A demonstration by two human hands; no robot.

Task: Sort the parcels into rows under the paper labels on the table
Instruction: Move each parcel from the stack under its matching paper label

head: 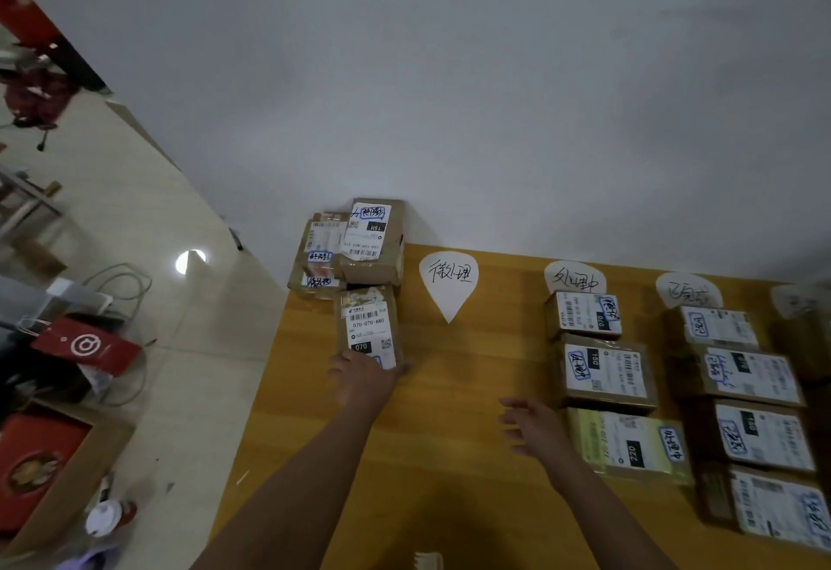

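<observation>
**A:** What are the fingers doing?

**B:** The left hand (359,378) has its fingers curled over the near end of the 070 parcel (366,331), thumb on its left edge. The parcel lies flat, and its far end meets the unsorted pile (350,245) at twelve o'clock. I'd judge it is being drawn clear of the pile.

**A:** And the other hand?

**B:** The right hand (530,425), at four o'clock of the left, hovers with fingers loosely spread, holding nothing.

**A:** Where does the parcel go?

**B:** Its handwritten tag is half covered, so I cannot tell. The teardrop label (449,281) sits at its two o'clock. Further right, the second label (574,277) and third label (688,290) each head a row of parcels (602,374).

**A:** And the room?

**B:** The wooden table (427,457) stands against a white wall (449,75). At nine o'clock is tiled floor (189,380) with a red bag (85,344) and an open carton (90,457).
</observation>
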